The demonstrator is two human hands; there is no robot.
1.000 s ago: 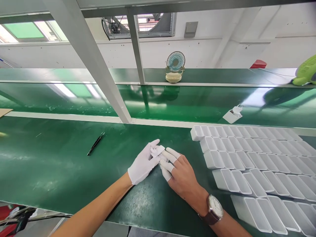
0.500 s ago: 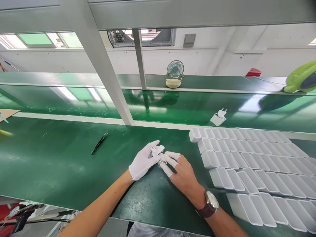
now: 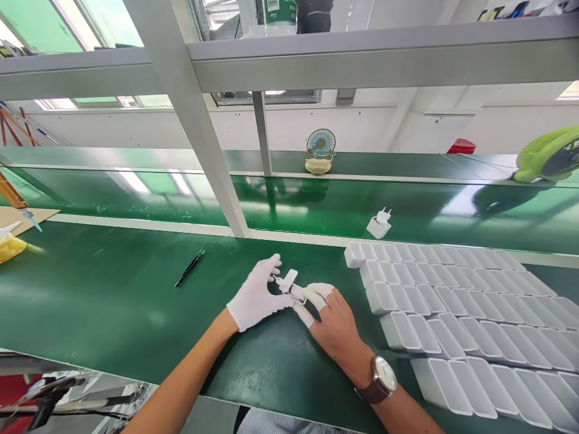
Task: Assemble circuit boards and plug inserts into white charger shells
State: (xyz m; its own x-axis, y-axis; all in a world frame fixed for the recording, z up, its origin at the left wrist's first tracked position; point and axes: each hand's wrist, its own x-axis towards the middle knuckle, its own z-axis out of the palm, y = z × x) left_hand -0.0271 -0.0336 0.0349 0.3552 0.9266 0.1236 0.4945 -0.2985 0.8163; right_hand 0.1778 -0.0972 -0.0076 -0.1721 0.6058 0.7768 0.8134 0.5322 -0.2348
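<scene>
My left hand wears a white glove. Its thumb touches a small white charger plug part with thin metal prongs, while its fingers curve loosely behind the part. My right hand, with white finger covers on several fingertips and a watch at the wrist, pinches the lower right end of the same part. Inner details of the part are too small to make out, and the fingers partly hide it. Both hands are just above the green work surface.
Rows of white open plastic cases fill the right side. Beyond the rail lies a white charger with prongs up. Black tweezers lie to the left. A small fan and a green fan stand behind. A slanted post rises ahead.
My head view has tilted upward. The fingers of my left hand have spread and drawn back a little from the plug part, showing more of it. My right hand keeps its pinch.
</scene>
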